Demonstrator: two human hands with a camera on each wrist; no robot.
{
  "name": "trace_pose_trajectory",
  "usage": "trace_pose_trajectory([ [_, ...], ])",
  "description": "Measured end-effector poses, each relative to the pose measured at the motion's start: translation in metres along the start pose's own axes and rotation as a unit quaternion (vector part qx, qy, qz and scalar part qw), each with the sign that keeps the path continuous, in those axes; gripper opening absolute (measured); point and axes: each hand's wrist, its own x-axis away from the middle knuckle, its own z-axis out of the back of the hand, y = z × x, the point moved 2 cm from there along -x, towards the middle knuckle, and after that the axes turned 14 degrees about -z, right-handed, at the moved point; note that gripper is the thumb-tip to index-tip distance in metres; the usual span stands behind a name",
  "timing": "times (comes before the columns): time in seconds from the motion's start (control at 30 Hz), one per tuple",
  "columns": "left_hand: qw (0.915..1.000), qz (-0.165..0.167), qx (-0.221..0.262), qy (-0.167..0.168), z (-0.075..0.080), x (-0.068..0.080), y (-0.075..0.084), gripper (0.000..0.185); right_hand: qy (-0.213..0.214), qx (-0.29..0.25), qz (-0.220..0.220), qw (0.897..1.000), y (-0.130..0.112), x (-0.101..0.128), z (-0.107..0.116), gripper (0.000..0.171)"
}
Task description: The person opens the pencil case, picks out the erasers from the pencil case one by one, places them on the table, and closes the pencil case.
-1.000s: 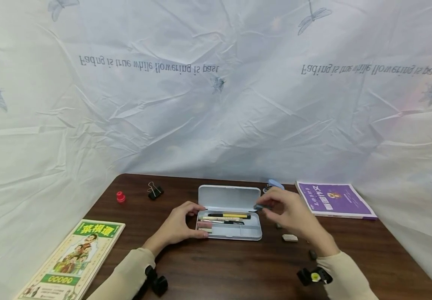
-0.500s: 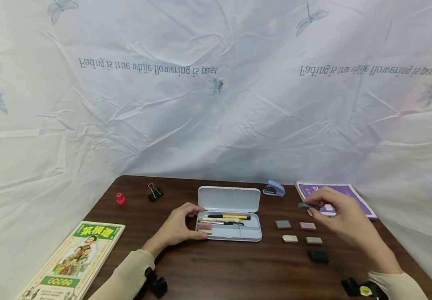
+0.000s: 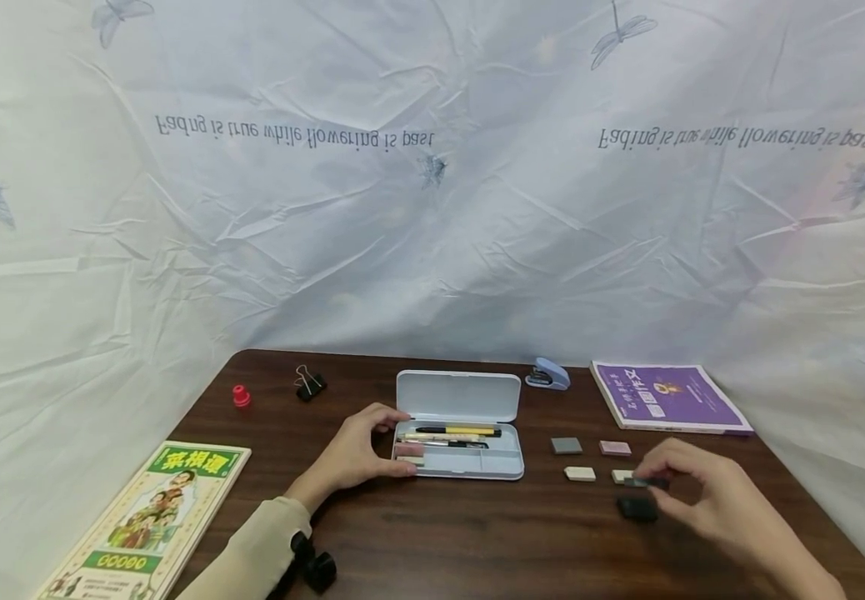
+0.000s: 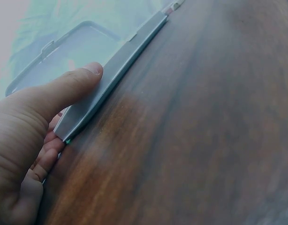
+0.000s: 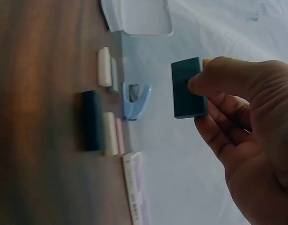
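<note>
The right hand (image 3: pixel 710 492) pinches a small dark grey rectangular eraser (image 5: pixel 187 88) between thumb and fingertips, held just above the dark wooden table (image 3: pixel 477 533) and not yet resting on it. One second earlier this hand was at the right end of the open pale blue plastic pencil case (image 3: pixel 458 450) with the same piece; half a second earlier it was raised in front of the purple paperback book (image 3: pixel 665 398); it has since come down and toward the person. Directly beneath the grip lies a black block eraser (image 3: pixel 637 509), and just beyond it four small erasers in two rows: grey (image 3: pixel 567 446), pink (image 3: pixel 616 448), cream (image 3: pixel 579 474) and tan (image 3: pixel 622 476). The move reads as an eraser taken out of the case and carried to join this group.

The left hand (image 3: pixel 357 457) has not moved: thumb along the near wall and fingers round the left end of the case, steadying it. Pens (image 3: pixel 457 432) and a pink eraser (image 3: pixel 408 451) remain inside.

Farther off: a blue stapler (image 3: pixel 548 375), a black binder clip (image 3: pixel 310 383), a red cap (image 3: pixel 241 395), and a green illustrated book (image 3: pixel 151 521).
</note>
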Motion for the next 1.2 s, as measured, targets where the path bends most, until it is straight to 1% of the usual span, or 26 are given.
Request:
trace_pose_trajectory([
  [0.2, 1.0000, 0.004, -0.007, 0.002, -0.001, 0.000, 0.000, 0.077, -0.046, -0.032, -0.035, 0.998, 0.008, 0.027, -0.010, 0.066],
  [0.33, 0.9999, 0.006, -0.008, 0.001, -0.001, 0.000, 0.000, 0.077, -0.068, -0.037, -0.024, 0.997, 0.016, 0.038, -0.017, 0.066],
  [0.43, 1.0000, 0.006, -0.006, 0.002, 0.000, 0.001, 0.001, 0.077, -0.097, -0.039, -0.016, 0.994, 0.022, 0.043, -0.020, 0.063],
  [0.53, 1.0000, 0.003, -0.005, 0.001, -0.001, 0.001, 0.002, 0.078, -0.139, -0.050, -0.026, 0.989, 0.025, 0.046, -0.022, 0.057],
  [0.67, 1.0000, 0.003, -0.004, 0.003, 0.000, 0.001, 0.003, 0.079, -0.195, -0.070, -0.047, 0.977, 0.026, 0.046, -0.024, 0.050],
  [0.77, 1.0000, 0.004, -0.003, 0.006, 0.001, 0.001, 0.003, 0.079, -0.216, -0.078, -0.045, 0.972, 0.026, 0.044, -0.024, 0.045],
  [0.93, 1.0000, 0.003, -0.008, 0.003, 0.000, 0.000, 0.002, 0.078, -0.211, -0.074, -0.040, 0.974, 0.025, 0.045, -0.023, 0.043],
  [1.0, 1.0000, 0.004, -0.008, 0.003, 0.000, 0.000, 0.002, 0.078, -0.197, -0.068, -0.041, 0.977, 0.024, 0.045, -0.023, 0.042],
  [1.03, 0.9999, 0.005, -0.008, 0.002, 0.000, 0.000, 0.002, 0.079, -0.188, -0.069, -0.044, 0.979, 0.023, 0.045, -0.022, 0.042],
  [1.13, 0.9999, 0.007, -0.010, 0.004, 0.000, 0.001, 0.002, 0.079, -0.139, -0.063, -0.045, 0.987, 0.017, 0.041, -0.021, 0.047],
  [1.2, 0.9999, 0.007, -0.011, 0.004, 0.000, 0.001, 0.002, 0.080, -0.109, -0.057, -0.049, 0.991, 0.012, 0.035, -0.019, 0.049],
])
